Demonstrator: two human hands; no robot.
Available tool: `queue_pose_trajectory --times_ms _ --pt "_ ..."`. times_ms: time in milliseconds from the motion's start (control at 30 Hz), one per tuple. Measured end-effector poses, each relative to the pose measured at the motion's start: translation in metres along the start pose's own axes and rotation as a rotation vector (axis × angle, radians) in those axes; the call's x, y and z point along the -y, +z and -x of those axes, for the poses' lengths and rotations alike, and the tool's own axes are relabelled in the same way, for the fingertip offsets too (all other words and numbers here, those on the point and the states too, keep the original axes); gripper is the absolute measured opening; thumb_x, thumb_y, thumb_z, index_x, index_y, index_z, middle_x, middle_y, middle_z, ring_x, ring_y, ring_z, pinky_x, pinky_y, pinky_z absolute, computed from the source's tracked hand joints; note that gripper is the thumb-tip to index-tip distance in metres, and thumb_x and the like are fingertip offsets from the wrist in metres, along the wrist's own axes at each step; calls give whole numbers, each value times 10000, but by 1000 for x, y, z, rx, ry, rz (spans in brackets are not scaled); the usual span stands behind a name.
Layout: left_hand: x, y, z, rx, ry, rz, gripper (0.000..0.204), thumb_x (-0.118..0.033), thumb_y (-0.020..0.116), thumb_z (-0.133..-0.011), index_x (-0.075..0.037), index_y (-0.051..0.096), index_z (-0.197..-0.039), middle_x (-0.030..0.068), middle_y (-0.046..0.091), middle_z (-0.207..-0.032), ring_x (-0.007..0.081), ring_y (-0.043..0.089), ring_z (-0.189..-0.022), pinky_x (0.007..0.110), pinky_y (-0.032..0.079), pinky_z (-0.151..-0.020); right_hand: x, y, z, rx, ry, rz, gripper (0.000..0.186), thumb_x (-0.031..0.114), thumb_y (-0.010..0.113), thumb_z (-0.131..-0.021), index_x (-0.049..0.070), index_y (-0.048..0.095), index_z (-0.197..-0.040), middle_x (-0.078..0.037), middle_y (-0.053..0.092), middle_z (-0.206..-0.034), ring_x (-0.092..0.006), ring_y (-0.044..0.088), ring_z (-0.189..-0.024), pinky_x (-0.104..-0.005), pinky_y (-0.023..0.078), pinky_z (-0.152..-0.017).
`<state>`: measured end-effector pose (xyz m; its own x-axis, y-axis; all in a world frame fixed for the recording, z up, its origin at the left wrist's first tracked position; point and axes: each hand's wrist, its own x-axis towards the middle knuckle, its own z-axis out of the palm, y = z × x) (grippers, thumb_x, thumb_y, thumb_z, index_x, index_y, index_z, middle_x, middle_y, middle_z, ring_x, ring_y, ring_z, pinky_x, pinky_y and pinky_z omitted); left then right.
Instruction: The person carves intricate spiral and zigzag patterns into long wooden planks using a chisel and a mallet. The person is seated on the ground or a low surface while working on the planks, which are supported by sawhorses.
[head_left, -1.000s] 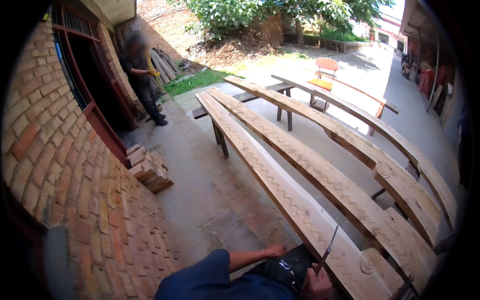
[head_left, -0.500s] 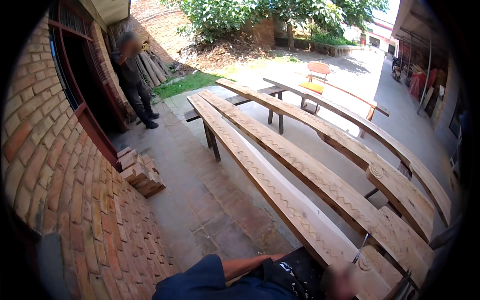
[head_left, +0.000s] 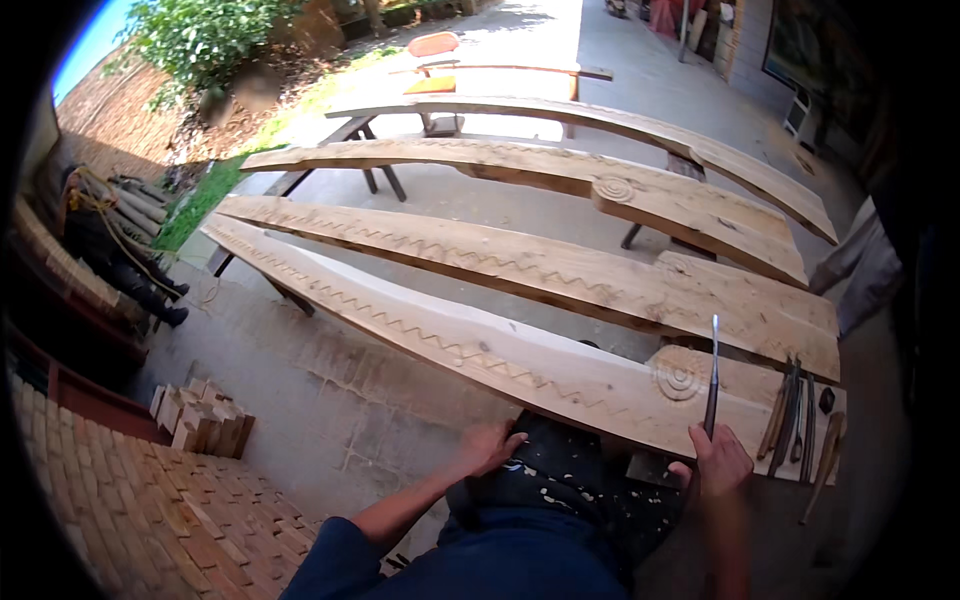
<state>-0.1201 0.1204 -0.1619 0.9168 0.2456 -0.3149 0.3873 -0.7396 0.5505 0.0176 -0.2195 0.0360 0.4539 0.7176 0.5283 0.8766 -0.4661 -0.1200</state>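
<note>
My right hand is closed around the dark handle of a carving chisel, whose bright metal blade points upward. It is at the near edge of the closest carved beam, by a round spiral carving. A wavy line runs along that beam's face. My left hand hangs over my lap beside the dark, chip-flecked apron; its fingers are apart and hold nothing. Several carving tools lie on the beam's right end, with a pale wooden-handled one jutting over the edge.
Three more long beams lie beyond, resting on dark trestles. Cut wood blocks are stacked near the brick wall. A person in dark clothes is at the far left; grey trousers show at the right. An orange chair stands behind.
My view has swung to the right and lower. My left hand, hidden earlier, now shows over my lap. The chisel now stands more upright, and the tools on the beam's end have come into sight.
</note>
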Motion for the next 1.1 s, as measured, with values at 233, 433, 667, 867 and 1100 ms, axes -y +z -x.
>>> queue_pose_trajectory --times_ms 233,433,667,867,1100 --pt "-127 -36 7 -163 683 231 180 -149 769 -909 -54 730 -1056 125 752 -867 316 747 -805 411 592 -694 -50 -47 28 -135 337 -3 679 628 537 -1035 -23 681 -1166 -135 730 -891 -283 708 -734 -361 538 -644" --pt "-214 -6 -59 -102 958 100 315 -129 792 -881 -47 713 -1174 153 739 -1160 306 733 -1048 392 597 -906 -79 -35 72 -417 829 -356 776 678 466 -1045 -62 649 -1190 -170 730 -966 -210 700 -772 -337 548 -693" --pt "-279 41 -116 46 1034 58 486 -268 711 -970 -2 610 -1364 193 598 -1446 372 520 -1410 568 360 -1218 -112 -16 90 -548 1103 -636 798 685 446 -1047 -75 602 -1235 -190 724 -1013 -229 717 -844 -352 579 -771" --pt "-352 62 -134 -127 1309 261 597 -267 690 -939 25 530 -1435 217 563 -1473 362 571 -1359 515 460 -1153 -138 -11 92 -619 1457 -967 682 590 345 -1115 -29 619 -1199 -186 738 -1039 -239 726 -852 -373 592 -780" --pt "-359 97 -170 -17 1327 144 485 -205 632 -862 27 616 -1287 83 613 -1002 190 612 -835 316 516 -643 -175 -20 105 -359 1507 -1201 586 546 498 -1081 -17 630 -1177 -177 730 -954 -231 721 -765 -346 584 -666"
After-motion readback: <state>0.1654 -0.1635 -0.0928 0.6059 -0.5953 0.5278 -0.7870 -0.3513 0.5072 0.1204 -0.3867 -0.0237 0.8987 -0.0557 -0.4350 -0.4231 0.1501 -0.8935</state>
